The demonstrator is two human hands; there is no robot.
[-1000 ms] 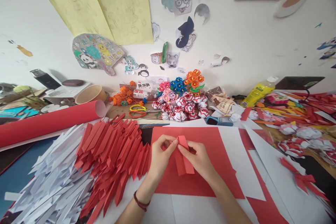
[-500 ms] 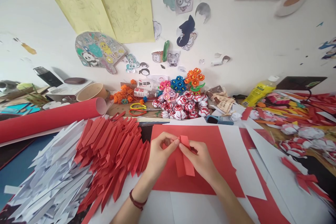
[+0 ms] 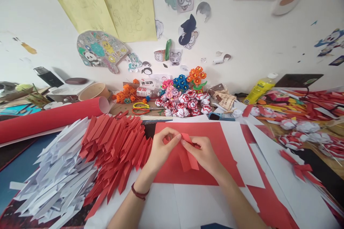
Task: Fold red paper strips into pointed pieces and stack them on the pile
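My left hand (image 3: 164, 147) and my right hand (image 3: 202, 150) meet over a large red sheet (image 3: 215, 139). Between them is a folded red paper strip (image 3: 191, 159), its two tails hanging down towards me. The left thumb and forefinger pinch its top left corner; the right fingers close on its right side. To the left lie a heap of folded red strips (image 3: 115, 146) and a heap of white strips (image 3: 59, 175). White paper (image 3: 188, 204) lies under the red sheet.
A red paper roll (image 3: 51, 120) lies at the left. Behind are yellow-handled scissors (image 3: 141, 106), red-and-white paper flowers (image 3: 182, 109) and a blue-strapped watch (image 3: 221, 117). A yellow bottle (image 3: 260, 88) and a red paper bow (image 3: 301, 167) are on the right.
The view has shifted slightly, so most items on the right appear further left and higher. Both hands keep hold of the strip, whose top now looks more tilted.
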